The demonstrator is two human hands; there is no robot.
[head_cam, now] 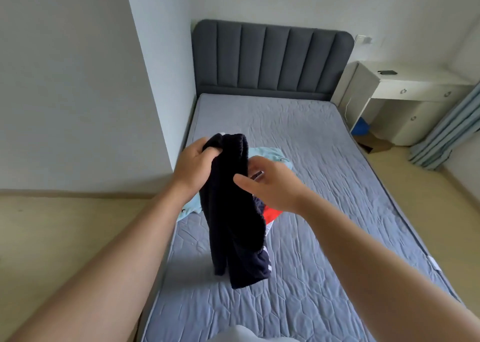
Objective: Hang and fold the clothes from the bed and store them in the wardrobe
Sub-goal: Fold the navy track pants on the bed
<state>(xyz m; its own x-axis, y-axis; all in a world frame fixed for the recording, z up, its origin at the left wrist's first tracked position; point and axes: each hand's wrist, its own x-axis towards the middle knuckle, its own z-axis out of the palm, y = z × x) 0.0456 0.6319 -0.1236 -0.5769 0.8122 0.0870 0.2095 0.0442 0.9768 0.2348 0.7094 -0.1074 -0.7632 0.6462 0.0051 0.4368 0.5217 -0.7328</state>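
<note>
A dark navy knit garment point(233, 211) hangs above the bed point(324, 160), its lower end reaching down to the mattress. My left hand point(193, 169) grips its bunched top edge. My right hand point(270, 183) is beside the garment's right side with fingers spread and relaxed, thumb close to the fabric, holding nothing. Under and behind the garment lie a light blue piece of clothing point(270, 154) and a red, white and navy piece point(271, 214), both partly hidden.
The bed has a grey quilted cover and a dark padded headboard point(272, 58). A wall corner point(155, 82) stands to the left of the bed. A white desk point(405, 95), a cardboard box point(376, 144) and blue curtains point(449, 131) are at the right.
</note>
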